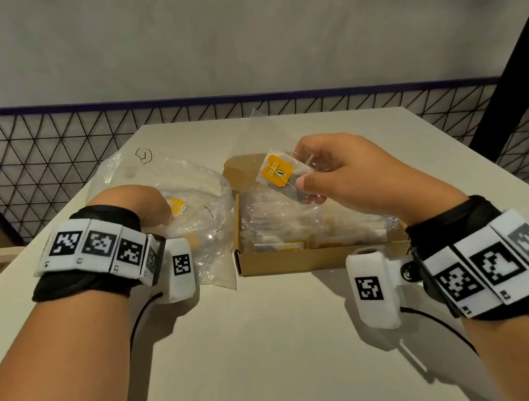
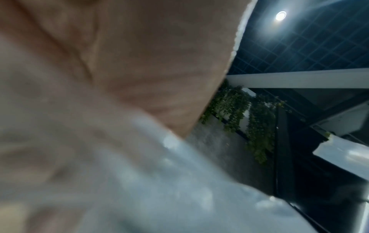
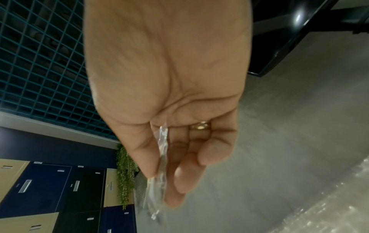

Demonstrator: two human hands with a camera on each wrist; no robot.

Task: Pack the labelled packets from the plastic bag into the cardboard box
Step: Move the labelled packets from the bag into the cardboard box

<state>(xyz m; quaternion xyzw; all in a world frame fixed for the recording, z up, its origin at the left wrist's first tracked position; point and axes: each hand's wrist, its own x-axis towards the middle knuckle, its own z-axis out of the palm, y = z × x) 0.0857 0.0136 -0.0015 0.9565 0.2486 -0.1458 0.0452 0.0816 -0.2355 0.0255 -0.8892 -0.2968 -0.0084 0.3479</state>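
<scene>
Above the box (image 1: 317,256) of packets, your right hand (image 1: 345,173) pinches a packet (image 1: 281,171); your left hand (image 1: 149,206) reaches into the bag (image 1: 203,217), grip hidden.

Open cardboard box (image 1: 303,260) (packets (image 1: 282,232) inside)

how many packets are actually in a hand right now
1 for certain: the right hand pinches a yellow-labelled packet above the cardboard box. The left hand is inside the plastic bag; its grip is hidden.
</scene>
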